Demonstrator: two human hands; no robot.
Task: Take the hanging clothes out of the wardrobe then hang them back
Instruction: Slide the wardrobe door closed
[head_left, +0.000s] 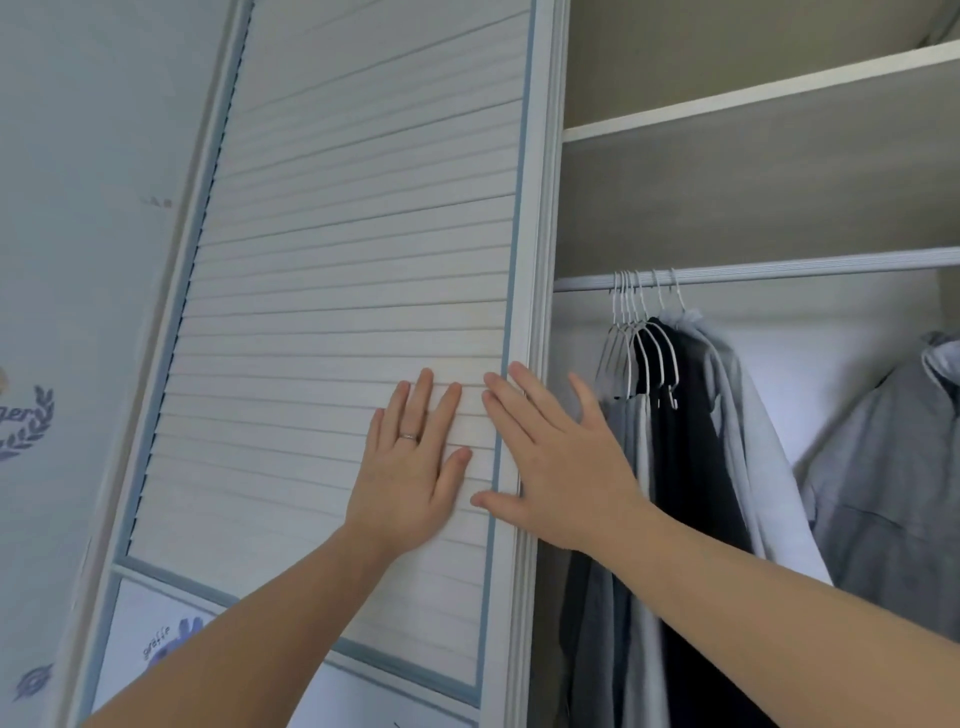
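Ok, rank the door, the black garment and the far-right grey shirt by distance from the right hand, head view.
1. Door: the right hand rests on its right edge.
2. Black garment: hanging just right of the hand.
3. Grey shirt: far right, hanging apart from the others.

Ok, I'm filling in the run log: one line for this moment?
left hand: flat on door | right hand: flat on door edge | clothes: hanging on rail
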